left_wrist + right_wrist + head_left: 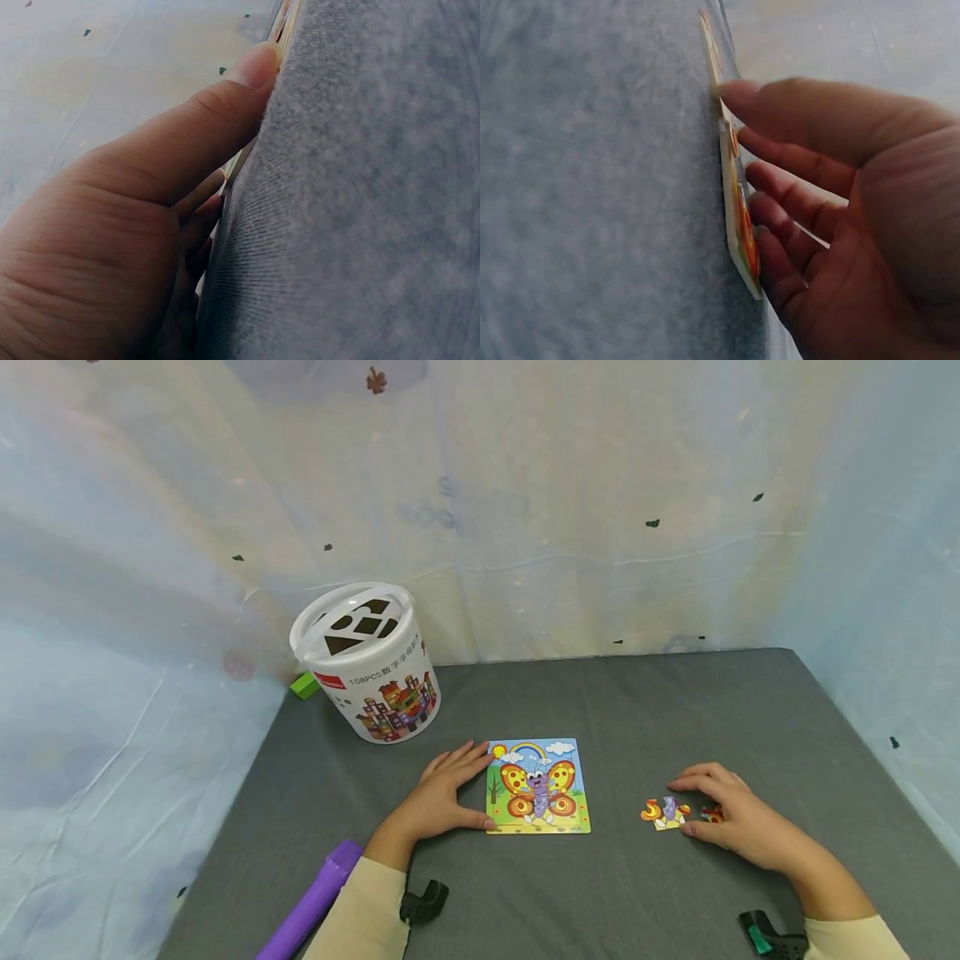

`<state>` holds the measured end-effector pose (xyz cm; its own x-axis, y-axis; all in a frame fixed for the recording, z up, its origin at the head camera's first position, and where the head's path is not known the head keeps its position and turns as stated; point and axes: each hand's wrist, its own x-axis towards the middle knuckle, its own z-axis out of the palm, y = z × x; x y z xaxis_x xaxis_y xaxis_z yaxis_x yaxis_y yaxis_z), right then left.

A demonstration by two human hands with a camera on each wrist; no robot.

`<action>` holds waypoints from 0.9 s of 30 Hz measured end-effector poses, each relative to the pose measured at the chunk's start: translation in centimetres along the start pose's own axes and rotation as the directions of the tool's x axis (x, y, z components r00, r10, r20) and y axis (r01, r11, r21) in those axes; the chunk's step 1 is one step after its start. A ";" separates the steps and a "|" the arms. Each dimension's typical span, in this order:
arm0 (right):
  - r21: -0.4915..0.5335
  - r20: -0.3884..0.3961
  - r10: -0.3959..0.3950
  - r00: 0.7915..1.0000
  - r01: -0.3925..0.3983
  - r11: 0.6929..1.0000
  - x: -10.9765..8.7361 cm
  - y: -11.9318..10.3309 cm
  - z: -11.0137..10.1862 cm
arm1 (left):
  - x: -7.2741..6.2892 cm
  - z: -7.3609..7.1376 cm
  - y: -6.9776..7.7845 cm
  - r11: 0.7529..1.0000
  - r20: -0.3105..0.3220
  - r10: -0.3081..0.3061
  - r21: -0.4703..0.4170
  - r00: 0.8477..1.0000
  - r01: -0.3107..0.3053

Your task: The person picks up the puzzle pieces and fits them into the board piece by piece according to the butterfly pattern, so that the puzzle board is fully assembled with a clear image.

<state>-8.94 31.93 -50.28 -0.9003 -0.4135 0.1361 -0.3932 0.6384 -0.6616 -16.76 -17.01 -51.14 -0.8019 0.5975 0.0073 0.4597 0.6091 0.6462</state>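
Observation:
A square butterfly puzzle board (pixel 538 787) lies flat on the grey cloth in the head view. My left hand (pixel 442 800) rests at its left side, fingers spread, with fingertips on the upper left corner and the thumb at the lower left edge. To the right lies a puzzle piece (pixel 665 812) with orange and purple print. A second piece (pixel 712 815) is partly hidden under my right hand (pixel 731 814). In the right wrist view the thumb touches a piece's edge, and the loosely bent fingers are over another piece (pixel 745 236).
A white tub (pixel 382 677) with a shape-cut lid stands at the back left, a green block (pixel 304 685) beside it. A purple tube (pixel 315 902) lies next to my left forearm. Patterned sheets (pixel 562 510) hang behind the grey-covered table (pixel 570 893).

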 end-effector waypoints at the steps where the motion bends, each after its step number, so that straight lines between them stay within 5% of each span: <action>1: -0.020 -0.003 0.007 1.000 -0.007 1.000 0.0 -0.1 0.0 | 0.0 0.0 0.0 1.000 0.000 0.001 0.000 1.000 -0.001; 6: -0.013 -0.011 0.041 0.999 -0.042 0.999 0.2 -0.6 0.0 | -0.1 0.0 0.0 1.000 -0.004 0.012 -0.009 1.000 -0.012; 12: 0.121 -0.007 0.139 0.990 -0.137 0.983 0.6 -1.2 0.3 | 0.0 0.1 -0.1 1.000 -0.014 0.020 0.005 1.000 -0.020; 27: 0.298 -0.198 0.094 0.976 -0.031 0.954 2.0 -4.0 3.7 | 0.1 -0.1 0.3 1.000 0.001 0.008 0.000 1.000 -0.008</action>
<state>-8.49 26.20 -50.11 -0.9522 -0.2150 0.2170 -0.2917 0.4285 -0.8552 -16.74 -16.84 -50.92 -0.7981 0.6025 0.0116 0.4658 0.6046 0.6462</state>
